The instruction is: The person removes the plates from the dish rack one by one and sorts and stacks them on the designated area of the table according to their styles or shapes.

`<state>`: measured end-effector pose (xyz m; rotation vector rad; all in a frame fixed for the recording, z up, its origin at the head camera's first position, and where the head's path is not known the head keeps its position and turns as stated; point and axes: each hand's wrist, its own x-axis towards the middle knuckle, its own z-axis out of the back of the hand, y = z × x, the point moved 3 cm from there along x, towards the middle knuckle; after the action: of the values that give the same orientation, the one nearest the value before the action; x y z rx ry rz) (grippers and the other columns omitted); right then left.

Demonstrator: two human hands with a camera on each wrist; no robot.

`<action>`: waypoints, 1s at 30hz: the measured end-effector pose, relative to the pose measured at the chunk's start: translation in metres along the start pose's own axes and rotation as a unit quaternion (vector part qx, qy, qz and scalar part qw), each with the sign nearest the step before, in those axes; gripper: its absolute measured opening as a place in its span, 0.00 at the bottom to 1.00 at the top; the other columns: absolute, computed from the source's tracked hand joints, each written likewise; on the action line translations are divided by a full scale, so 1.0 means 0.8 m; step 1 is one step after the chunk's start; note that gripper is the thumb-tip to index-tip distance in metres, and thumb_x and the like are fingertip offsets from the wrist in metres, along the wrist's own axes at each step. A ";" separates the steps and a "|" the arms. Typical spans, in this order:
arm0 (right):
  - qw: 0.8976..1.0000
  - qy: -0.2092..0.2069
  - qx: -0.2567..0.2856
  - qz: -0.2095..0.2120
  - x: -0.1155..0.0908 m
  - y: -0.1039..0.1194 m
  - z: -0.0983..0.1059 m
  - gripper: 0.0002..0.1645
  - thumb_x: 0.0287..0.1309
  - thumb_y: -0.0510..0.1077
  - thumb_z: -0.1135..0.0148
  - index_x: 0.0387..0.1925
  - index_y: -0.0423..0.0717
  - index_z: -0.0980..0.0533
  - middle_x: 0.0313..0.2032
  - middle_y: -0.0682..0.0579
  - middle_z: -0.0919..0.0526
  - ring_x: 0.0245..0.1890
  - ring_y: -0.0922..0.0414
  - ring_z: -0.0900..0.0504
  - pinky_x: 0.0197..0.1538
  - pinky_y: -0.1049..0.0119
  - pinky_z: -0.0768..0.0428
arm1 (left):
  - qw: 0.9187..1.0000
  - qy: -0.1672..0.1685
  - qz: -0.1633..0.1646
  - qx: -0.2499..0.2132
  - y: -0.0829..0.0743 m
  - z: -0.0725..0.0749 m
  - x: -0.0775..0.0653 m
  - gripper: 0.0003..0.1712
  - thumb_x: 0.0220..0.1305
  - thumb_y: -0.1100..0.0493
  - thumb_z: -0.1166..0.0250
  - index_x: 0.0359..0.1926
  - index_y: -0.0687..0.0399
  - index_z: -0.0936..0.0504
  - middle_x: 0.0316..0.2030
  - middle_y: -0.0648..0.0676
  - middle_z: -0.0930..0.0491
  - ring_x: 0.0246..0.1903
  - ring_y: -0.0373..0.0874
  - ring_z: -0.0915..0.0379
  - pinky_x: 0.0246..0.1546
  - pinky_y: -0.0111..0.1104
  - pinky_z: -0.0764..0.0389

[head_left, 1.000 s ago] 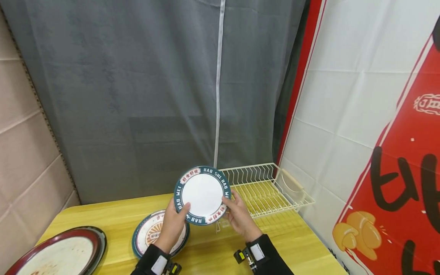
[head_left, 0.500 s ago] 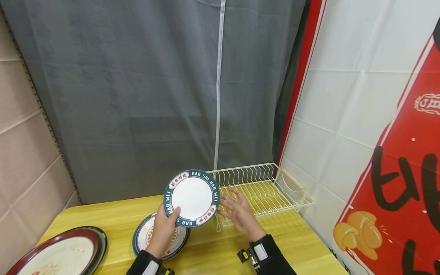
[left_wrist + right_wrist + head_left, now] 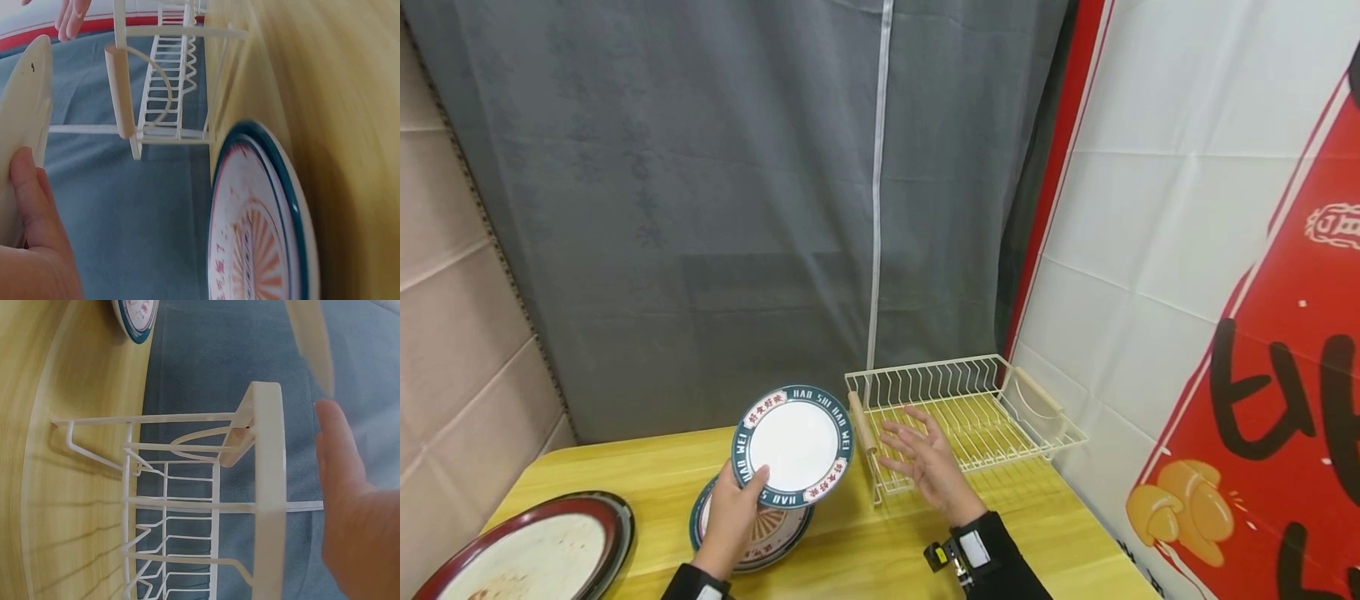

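My left hand (image 3: 730, 515) grips a white plate (image 3: 793, 446) with a blue-green lettered rim at its lower left edge, thumb on the face and fingers behind. The plate is held up, tilted, over a stack of patterned plates (image 3: 256, 237) on the table. Fingers spread, my right hand (image 3: 934, 467) holds nothing; it hovers in front of the cream wire dish rack (image 3: 970, 408), apart from the plate. In the right wrist view, part of the right hand (image 3: 350, 487) shows beside the rack's frame (image 3: 269, 487).
A large oval tray (image 3: 613, 533) with a dark red rim and stained white middle lies at the table's left. The yellow wood-grain table (image 3: 865, 558) ends at a grey curtain (image 3: 737, 250). A white and red printed cloth (image 3: 1150, 250) hangs on the right.
Both hands held the plate at first; the right hand has let go and spread its fingers. The left hand has carried the plate left and slightly down, uncovering the rack's left handle.
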<state>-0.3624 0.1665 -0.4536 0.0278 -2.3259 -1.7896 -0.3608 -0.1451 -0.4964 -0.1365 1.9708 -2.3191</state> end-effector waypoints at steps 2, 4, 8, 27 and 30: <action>1.000 0.001 -0.001 0.002 0.001 0.002 0.001 0.39 0.85 0.40 0.45 0.86 0.40 0.50 0.71 0.44 0.18 0.66 0.55 0.11 0.68 0.53 0.08 | 1.000 -0.001 0.007 0.002 0.004 0.008 0.000 0.37 0.91 0.55 0.46 0.88 0.68 0.44 0.78 0.75 0.28 0.76 0.70 0.25 0.82 0.64 0.27; 1.000 0.001 -0.001 0.007 0.001 0.004 0.001 0.38 0.84 0.39 0.45 0.85 0.40 0.49 0.69 0.45 0.18 0.64 0.57 0.11 0.68 0.53 0.08 | 1.000 -0.005 0.012 0.003 0.008 0.015 -0.001 0.37 0.91 0.56 0.47 0.88 0.69 0.45 0.80 0.76 0.30 0.79 0.72 0.29 0.83 0.64 0.29; 1.000 -0.005 0.006 0.017 0.001 0.005 0.001 0.38 0.85 0.39 0.44 0.84 0.39 0.49 0.66 0.47 0.16 0.61 0.59 0.10 0.65 0.54 0.07 | 1.000 -0.008 0.020 -0.017 0.019 0.025 -0.002 0.38 0.91 0.58 0.48 0.89 0.69 0.48 0.82 0.76 0.35 0.81 0.73 0.32 0.84 0.62 0.29; 1.000 -0.019 0.003 0.009 0.001 0.000 0.019 0.40 0.85 0.37 0.46 0.87 0.38 0.51 0.61 0.56 0.13 0.63 0.58 0.10 0.65 0.56 0.07 | 0.994 -0.027 0.104 -0.016 0.058 0.056 -0.004 0.43 0.88 0.63 0.51 0.89 0.75 0.61 0.87 0.81 0.52 0.87 0.79 0.54 0.89 0.69 0.49; 1.000 -0.024 0.010 0.011 0.001 0.000 0.019 0.40 0.85 0.37 0.45 0.87 0.37 0.51 0.62 0.52 0.13 0.63 0.56 0.09 0.65 0.55 0.07 | 0.993 -0.035 0.113 -0.016 0.063 0.058 -0.004 0.43 0.86 0.64 0.51 0.89 0.77 0.60 0.86 0.82 0.53 0.87 0.80 0.55 0.90 0.68 0.50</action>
<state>-0.3658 0.1809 -0.4571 -0.0379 -2.3674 -1.7759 -0.3509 -0.1982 -0.5384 0.0042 1.8813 -2.1140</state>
